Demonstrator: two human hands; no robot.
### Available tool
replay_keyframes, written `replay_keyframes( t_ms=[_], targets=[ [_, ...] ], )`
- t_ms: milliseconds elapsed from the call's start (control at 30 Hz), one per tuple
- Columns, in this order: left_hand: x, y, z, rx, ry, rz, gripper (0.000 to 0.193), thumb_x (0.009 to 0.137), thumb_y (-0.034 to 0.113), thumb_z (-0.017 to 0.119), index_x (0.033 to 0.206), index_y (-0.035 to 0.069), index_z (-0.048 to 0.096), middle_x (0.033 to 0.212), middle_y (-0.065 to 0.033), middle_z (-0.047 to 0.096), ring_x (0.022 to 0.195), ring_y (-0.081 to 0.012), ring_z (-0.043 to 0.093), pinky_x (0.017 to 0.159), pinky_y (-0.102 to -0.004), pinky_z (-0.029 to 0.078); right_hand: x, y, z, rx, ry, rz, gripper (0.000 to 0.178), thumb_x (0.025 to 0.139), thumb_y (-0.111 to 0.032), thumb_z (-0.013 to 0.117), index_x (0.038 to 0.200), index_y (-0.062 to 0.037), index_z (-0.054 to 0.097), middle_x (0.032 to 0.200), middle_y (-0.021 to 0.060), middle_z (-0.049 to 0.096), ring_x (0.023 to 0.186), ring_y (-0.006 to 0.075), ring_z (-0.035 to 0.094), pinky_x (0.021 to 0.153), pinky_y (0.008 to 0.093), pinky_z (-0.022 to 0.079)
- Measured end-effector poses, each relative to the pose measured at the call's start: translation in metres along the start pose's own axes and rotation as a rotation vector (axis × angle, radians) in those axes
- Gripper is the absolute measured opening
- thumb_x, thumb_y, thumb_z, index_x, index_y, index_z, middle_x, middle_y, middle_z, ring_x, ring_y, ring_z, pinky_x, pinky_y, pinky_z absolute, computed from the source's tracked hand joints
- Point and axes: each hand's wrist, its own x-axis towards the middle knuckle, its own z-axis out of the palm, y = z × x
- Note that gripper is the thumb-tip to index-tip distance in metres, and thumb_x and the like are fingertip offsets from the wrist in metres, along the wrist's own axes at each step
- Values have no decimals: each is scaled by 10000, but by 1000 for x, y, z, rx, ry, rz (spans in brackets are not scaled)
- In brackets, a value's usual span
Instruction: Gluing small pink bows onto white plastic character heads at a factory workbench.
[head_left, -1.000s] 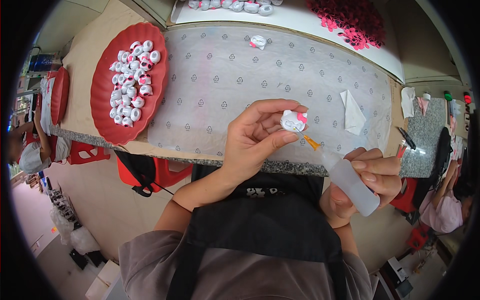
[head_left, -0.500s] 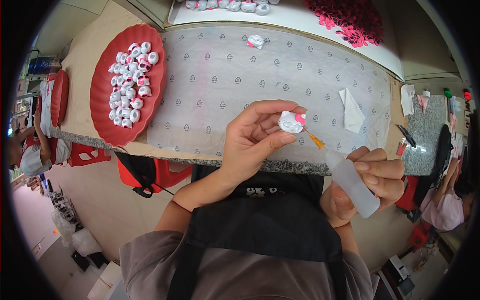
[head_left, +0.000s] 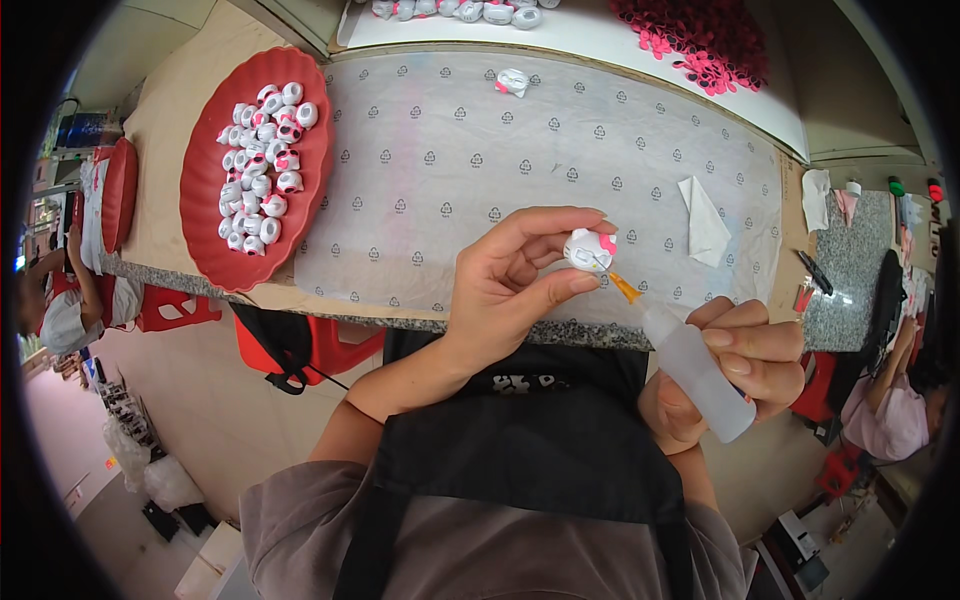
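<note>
Between thumb and fingertips, my left hand (head_left: pixel 490 290) holds a small white cat-head figure (head_left: pixel 586 252) with a pink bow. My right hand (head_left: pixel 755 350) is wrapped round a translucent white squeeze bottle (head_left: pixel 703 372), tilted so that it points up and left. Its orange needle tip (head_left: pixel 626 289) reaches the lower right side of the cat head; whether the fine end touches the surface is too small to tell. Another white and pink piece (head_left: pixel 512 82) lies alone on the paper beyond my hands.
A red scalloped tray (head_left: pixel 205 190) at left holds many white and pink pieces. Printed paper (head_left: pixel 400 240) covers the table, with a folded white tissue (head_left: pixel 704 225) at right. Pink parts (head_left: pixel 705 65) pile on the back shelf. People sit at both sides.
The cat head has turned in my left fingers and shifted slightly right and down. The bottle has moved a little left and down, its tip still close to the figure.
</note>
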Motion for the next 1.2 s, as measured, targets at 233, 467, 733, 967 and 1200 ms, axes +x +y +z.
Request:
replay_keyframes(
  t_ms=[233,467,733,967,1200],
  targets=[
    [1,1,-5,382,31,224,322,661,-55,576,974,4,524,955,-110,520,876,-178,503,765,-258,397,-1,4,5,35,18,-30,373,620,-184,687,833,-75,401,754,53,390,555,119,391,436,205,349],
    [2,1,-4,488,47,262,326,638,-44,592,953,29,549,912,-93,543,839,-181,519,721,-256,411,-2,6,5,97,-31,-7,397,567,-104,715,836,-62,426,784,63,419,552,130,409,452,215,371],
    [5,-1,-8,460,54,247,327,643,-68,578,960,1,533,952,-114,522,887,-192,500,747,-266,402,3,12,-4,38,-49,17,459,523,-87,751,850,-75,429,817,68,439,560,144,435,480,231,390],
    [22,14,-25,226,171,150,331,689,-86,540,1009,-40,468,998,-118,484,922,-163,482,819,-263,378,44,52,-26,110,-13,416,321,617,78,564,866,7,374,838,117,428,699,177,514,565,246,471],
    [10,14,-43,232,179,181,309,731,20,553,1032,22,481,981,-46,481,936,-108,446,810,-240,355,98,138,-8,-566,-423,232,254,634,77,465,867,-13,420,795,90,457,752,185,460,739,263,351]
  ],
)
